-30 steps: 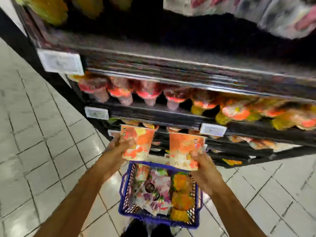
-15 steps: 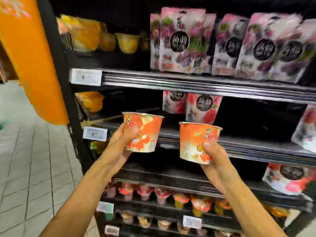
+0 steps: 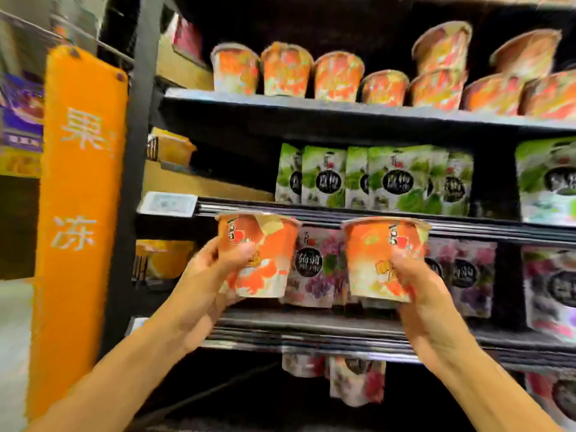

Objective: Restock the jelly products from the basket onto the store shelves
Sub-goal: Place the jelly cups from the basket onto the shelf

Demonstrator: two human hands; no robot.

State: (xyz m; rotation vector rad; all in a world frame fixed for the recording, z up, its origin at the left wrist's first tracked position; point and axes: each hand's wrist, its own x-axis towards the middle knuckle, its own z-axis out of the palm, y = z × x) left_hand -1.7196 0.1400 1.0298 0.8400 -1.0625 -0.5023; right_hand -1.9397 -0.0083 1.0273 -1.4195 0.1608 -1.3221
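My left hand (image 3: 205, 279) grips an orange-and-white jelly cup (image 3: 265, 254) from its side and bottom. My right hand (image 3: 420, 294) grips a second, matching jelly cup (image 3: 374, 257). Both cups are upright and held in front of the shelves at mid height. On the top shelf (image 3: 311, 106) stands a row of several matching orange cups (image 3: 286, 70), some stacked at the right. The basket is out of view.
Green jelly pouches (image 3: 396, 179) stand on the shelf below the cups, purple grape pouches (image 3: 314, 266) on the one under that. An orange aisle sign (image 3: 78, 213) hangs along the black shelf post at the left. White price tag (image 3: 168, 203) on the shelf edge.
The view has swung upward from the basket and low shelves to the upper shelves. Both hands have risen with their cups, and the row of matching cups has come into view.
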